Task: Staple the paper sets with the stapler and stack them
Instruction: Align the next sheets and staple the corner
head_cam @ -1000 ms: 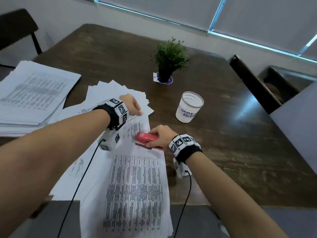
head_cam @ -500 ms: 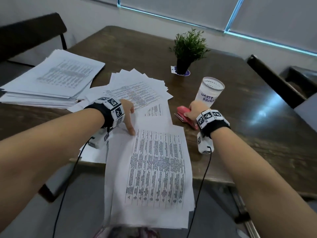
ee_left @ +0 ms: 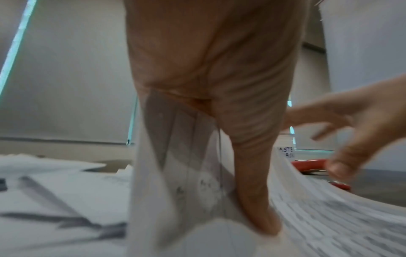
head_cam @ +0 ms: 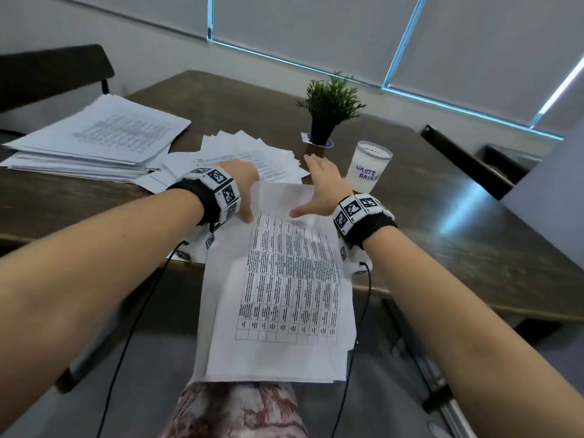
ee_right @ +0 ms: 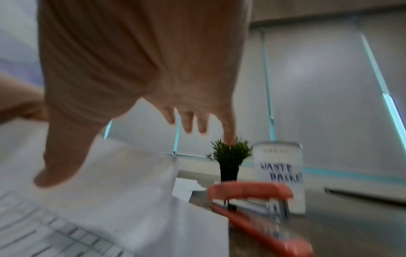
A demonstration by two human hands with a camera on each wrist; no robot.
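Observation:
A printed paper set (head_cam: 284, 279) lies over the table's near edge and hangs toward my lap. My left hand (head_cam: 245, 188) holds its top left edge: in the left wrist view the thumb (ee_left: 259, 208) presses on the sheets (ee_left: 180, 156), which bend up against the palm. My right hand (head_cam: 319, 184) hovers open with straight fingers over the set's top right corner. The red stapler (ee_right: 250, 191) lies on the table just beyond that corner, free of both hands; it also shows as the red stapler (ee_left: 312, 163) in the left wrist view and is hidden in the head view.
A thick paper stack (head_cam: 104, 137) sits at the far left, with fanned loose sheets (head_cam: 252, 153) behind my hands. A small potted plant (head_cam: 328, 109) and a cup marked WASTE BASKET (head_cam: 368, 169) stand on the brown table (head_cam: 442, 248). A dark chair (head_cam: 467, 162) stands at the right.
My right hand put the stapler down beside the cup, let go and came back open over the set. My left hand took hold of the set's top left edge.

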